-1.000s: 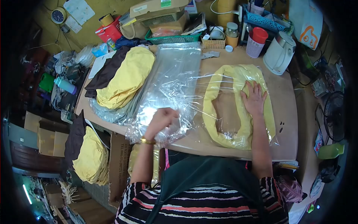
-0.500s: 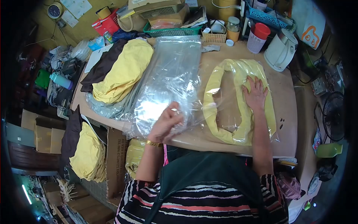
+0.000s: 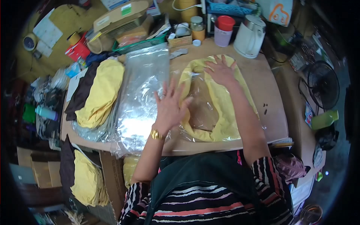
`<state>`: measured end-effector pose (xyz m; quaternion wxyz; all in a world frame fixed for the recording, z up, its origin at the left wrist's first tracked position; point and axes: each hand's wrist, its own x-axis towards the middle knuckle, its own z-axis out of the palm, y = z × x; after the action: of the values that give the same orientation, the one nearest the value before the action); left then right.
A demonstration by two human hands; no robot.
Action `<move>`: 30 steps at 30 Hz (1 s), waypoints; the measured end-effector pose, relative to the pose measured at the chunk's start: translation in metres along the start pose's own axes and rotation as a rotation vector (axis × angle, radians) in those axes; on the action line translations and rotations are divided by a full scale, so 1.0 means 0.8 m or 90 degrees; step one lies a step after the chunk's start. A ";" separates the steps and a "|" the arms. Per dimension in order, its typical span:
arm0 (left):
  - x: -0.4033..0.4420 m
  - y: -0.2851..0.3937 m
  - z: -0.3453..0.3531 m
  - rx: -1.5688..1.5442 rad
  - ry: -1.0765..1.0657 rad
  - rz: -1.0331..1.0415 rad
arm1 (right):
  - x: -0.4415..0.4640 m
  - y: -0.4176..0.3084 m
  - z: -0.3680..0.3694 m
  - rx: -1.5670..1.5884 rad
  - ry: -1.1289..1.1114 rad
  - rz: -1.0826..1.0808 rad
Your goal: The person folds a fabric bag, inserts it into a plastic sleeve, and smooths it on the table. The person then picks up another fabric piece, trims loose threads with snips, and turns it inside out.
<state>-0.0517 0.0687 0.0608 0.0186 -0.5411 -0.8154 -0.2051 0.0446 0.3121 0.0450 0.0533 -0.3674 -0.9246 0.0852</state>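
Observation:
A folded yellow fabric ring [image 3: 225,118], an oval with an open middle, lies in a clear plastic bag on the table. My right hand [image 3: 222,71] rests with fingers spread on its far end. My left hand [image 3: 170,108] is open, fingers apart, near the ring's left side; whether it touches the plastic I cannot tell. A gold bracelet [image 3: 157,135] circles the left wrist. Left of that hand lies a stack of clear plastic bags [image 3: 144,75]. Beyond the stack is a pile of yellow fabric [image 3: 105,88] beside dark brown fabric [image 3: 83,92].
Along the table's back stand a green basket [image 3: 140,45], a jar [image 3: 197,30], a red-topped cup [image 3: 224,33] and a white kettle [image 3: 249,37]. More yellow fabric [image 3: 86,180] is stacked below the left edge. A black fan [image 3: 323,84] stands at the right.
My right hand has slid along the bagged ring to its far end. My left hand has opened from a curled shape and moved right, towards the ring. The camera view has shifted.

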 end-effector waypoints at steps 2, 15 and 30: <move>0.015 -0.039 0.044 0.117 -0.022 -0.025 | 0.010 0.010 0.022 -0.008 0.017 0.015; -0.015 -0.092 0.082 0.224 0.033 -0.183 | 0.062 0.088 0.065 0.278 -0.102 0.012; -0.013 -0.094 0.086 0.259 0.030 -0.188 | -0.254 0.081 0.024 0.318 0.292 0.031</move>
<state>-0.1008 0.0590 -0.0287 0.1156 -0.3961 -0.9096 -0.0497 0.2322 0.2161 0.0059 0.3463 -0.3747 -0.8300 0.2256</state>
